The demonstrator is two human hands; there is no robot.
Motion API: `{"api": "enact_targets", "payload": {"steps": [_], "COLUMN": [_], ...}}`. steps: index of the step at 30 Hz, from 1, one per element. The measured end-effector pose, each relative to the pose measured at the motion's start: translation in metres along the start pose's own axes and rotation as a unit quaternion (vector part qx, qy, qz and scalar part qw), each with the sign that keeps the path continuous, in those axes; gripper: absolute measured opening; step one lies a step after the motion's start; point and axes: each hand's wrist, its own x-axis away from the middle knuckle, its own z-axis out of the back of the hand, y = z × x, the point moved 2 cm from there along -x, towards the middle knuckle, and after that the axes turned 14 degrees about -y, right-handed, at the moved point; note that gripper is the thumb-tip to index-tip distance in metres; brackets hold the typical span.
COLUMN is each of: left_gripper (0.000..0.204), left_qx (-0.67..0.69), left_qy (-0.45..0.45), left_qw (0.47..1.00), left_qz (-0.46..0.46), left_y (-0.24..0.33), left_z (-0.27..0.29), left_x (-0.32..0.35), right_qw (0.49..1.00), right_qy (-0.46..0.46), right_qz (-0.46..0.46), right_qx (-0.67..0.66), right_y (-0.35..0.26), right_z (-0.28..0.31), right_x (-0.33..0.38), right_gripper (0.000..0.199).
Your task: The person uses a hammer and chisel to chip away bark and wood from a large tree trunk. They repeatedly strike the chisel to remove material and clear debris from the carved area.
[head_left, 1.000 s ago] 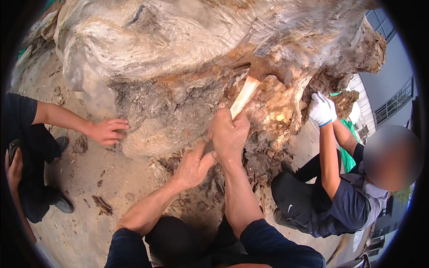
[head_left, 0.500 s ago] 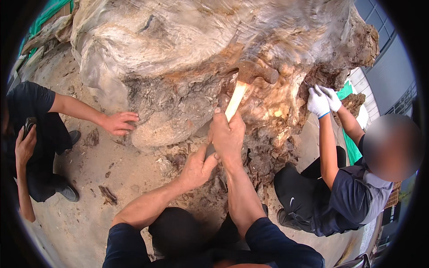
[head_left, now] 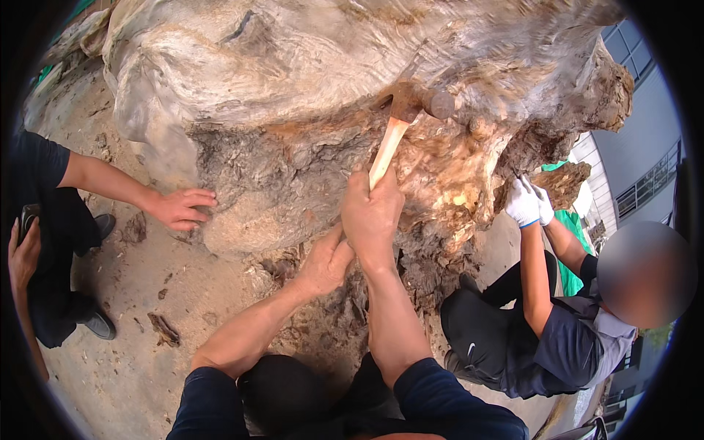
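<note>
wooden-handled hammer (head_left: 400, 125) sits high against the big weathered tree stump (head_left: 293, 88), its metal head at the rotted brown wood. right hand (head_left: 372, 213) is clenched round the handle; left hand (head_left: 328, 260) rests loose-fingered on the bark just below, grasping nothing. this looks like chipping off decayed wood; next calls for a controlled swing clear of the gloved hands (head_left: 529, 204) right and bare hand (head_left: 180, 209) left.

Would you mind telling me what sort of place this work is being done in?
Probably an outdoor work yard beside a building. A huge weathered tree stump lies on bare sandy ground, bark scraps lie around, and a grey building wall with windows stands at the right.
</note>
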Motion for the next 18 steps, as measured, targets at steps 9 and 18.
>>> {"api": "enact_targets", "payload": {"steps": [9,18], "left_gripper": [0.054,0.056], "left_qx": [0.087,-0.226], "left_qy": [-0.002,0.06], "left_qw": [0.993,0.971], "left_qz": [0.077,-0.045], "left_y": [0.004,0.006], "left_z": [-0.048,-0.014], "left_x": [0.048,0.042], "right_qw": [0.994,0.974], "right_qy": [-0.067,-0.029], "right_qz": [-0.078,-0.05], "right_qx": [-0.048,-0.221], "right_y": [0.032,0.016], "right_z": [0.004,0.001], "right_x": [0.041,0.041], "right_gripper": [0.013,0.018]}}
